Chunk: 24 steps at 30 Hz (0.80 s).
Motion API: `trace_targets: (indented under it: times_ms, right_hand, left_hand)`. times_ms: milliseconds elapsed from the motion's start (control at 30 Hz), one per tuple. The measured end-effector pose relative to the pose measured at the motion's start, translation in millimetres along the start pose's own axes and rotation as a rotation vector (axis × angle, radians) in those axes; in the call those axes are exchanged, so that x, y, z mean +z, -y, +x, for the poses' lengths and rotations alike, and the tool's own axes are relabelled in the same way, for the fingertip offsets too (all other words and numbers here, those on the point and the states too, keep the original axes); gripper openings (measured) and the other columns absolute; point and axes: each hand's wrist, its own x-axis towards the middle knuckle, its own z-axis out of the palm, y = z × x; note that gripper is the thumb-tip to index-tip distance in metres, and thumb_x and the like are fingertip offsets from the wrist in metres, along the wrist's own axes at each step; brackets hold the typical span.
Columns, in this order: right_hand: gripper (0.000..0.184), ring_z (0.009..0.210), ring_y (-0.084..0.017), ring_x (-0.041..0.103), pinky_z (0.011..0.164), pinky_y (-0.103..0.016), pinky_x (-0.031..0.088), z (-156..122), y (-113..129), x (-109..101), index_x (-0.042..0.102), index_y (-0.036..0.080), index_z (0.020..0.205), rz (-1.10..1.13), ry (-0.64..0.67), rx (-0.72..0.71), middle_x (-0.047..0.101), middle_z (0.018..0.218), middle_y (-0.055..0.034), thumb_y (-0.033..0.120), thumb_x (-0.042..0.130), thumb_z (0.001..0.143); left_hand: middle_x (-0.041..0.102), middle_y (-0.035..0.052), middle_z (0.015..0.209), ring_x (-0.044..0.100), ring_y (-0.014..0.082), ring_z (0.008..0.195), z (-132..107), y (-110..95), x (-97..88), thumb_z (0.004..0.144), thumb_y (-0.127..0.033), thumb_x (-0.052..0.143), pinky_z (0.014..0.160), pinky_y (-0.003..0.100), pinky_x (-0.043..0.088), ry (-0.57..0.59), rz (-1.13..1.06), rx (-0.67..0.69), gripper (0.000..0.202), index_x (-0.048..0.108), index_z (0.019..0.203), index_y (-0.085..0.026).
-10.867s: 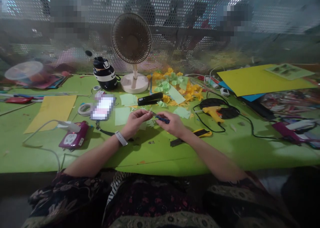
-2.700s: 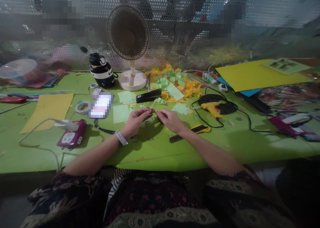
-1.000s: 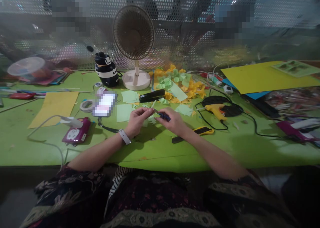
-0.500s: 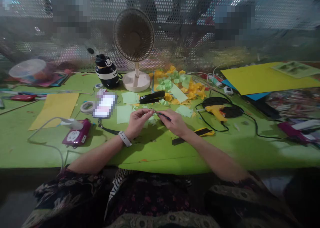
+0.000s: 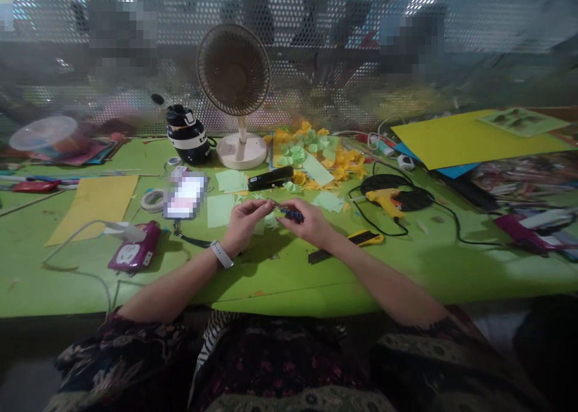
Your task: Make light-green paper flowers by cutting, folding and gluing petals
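gripped a blue-handled tool (image 5: 295,217) in the curled right hand (image 5: 312,223), above the green table (image 5: 271,282); pinched something indistinct (image 5: 271,202) in the left hand (image 5: 244,224), beside the metal tip (image 5: 279,208); possibly risked pricking that hand by slipping.

- Holding a blue-handled tool (image 5: 295,217) in the right hand (image 5: 313,223).
- Pinching a tiny, unclear object (image 5: 273,203) in the left hand (image 5: 246,223), near the tool's tip.
- Wearing a pale wrist strap (image 5: 221,255).
- Crossing a yellow cutter (image 5: 371,238) with the right forearm (image 5: 383,276).
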Motion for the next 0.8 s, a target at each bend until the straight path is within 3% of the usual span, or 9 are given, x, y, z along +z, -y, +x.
trace_targets:
  times_ms: [167,533,633,800]
  right_hand:
    - [0.019,0.086,-0.022,0.065,0.074,-0.035,0.054,-2.6,-5.5,4.0,0.069,0.019,0.105,-0.124,-0.084,-0.077,0.071,0.095,-0.0096,0.031,0.057,0.098]
    - [0.022,0.076,-0.019,0.064,0.066,-0.033,0.053,0.2,-8.7,-1.1,0.074,0.017,0.101,-0.089,-0.017,-0.113,0.07,0.085,-0.0082,0.033,0.06,0.095]
    - [0.021,0.077,-0.02,0.066,0.07,-0.034,0.055,0.1,-8.7,0.1,0.073,0.017,0.099,-0.078,-0.028,-0.114,0.071,0.086,-0.0082,0.036,0.065,0.092]
    - [0.021,0.087,-0.021,0.068,0.078,-0.035,0.056,-1.8,-4.7,2.7,0.067,0.019,0.111,-0.06,-0.03,-0.067,0.073,0.1,-0.0091,0.031,0.062,0.094]
  left_hand:
    - [0.078,0.0031,0.084,0.072,0.014,0.081,1.3,1.7,-1.9,0.07,-0.034,0.087,0.083,0.029,0.057,-0.03,-0.019,-0.009,0.02,0.076,0.075,-0.018]
    - [0.079,0.0051,0.088,0.073,0.0157,0.084,0.2,-0.7,-0.6,0.07,-0.035,0.087,0.089,0.033,0.056,-0.001,0.027,-0.019,0.023,0.079,0.084,-0.019]
    - [0.079,0.0048,0.087,0.072,0.0153,0.084,-0.6,-2.2,1.1,0.069,-0.035,0.087,0.089,0.032,0.056,-0.008,0.018,-0.033,0.023,0.079,0.083,-0.019]
    - [0.078,0.0037,0.084,0.072,0.0141,0.08,0.0,-0.9,0.4,0.068,-0.036,0.088,0.086,0.031,0.056,-0.032,-0.002,-0.039,0.023,0.078,0.079,-0.019]
